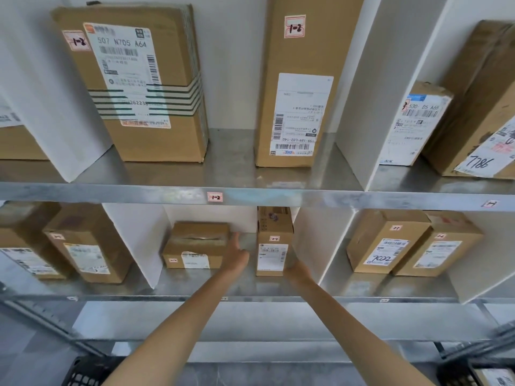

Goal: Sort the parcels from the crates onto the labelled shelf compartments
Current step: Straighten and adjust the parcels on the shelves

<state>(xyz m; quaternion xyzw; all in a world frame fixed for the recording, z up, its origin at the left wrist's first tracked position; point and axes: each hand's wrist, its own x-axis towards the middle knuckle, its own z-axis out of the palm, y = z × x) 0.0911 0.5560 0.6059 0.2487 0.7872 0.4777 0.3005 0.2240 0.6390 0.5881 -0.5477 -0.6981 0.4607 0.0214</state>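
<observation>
Both arms reach into the middle compartment of the lower shelf (pixel 250 285), at centre frame. The right hand (pixel 296 270) grips the lower right edge of a small upright parcel (pixel 273 253) standing there — the left hand (pixel 237 256) is spread wide, holding nothing, between that parcel and a flat box (pixel 195 245) to its left.

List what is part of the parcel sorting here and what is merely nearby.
In play: upright brown cardboard parcel, right hand, left hand, low flat cardboard parcel, grey metal shelf.
Nearby: black plastic crate, white divider panel.
</observation>
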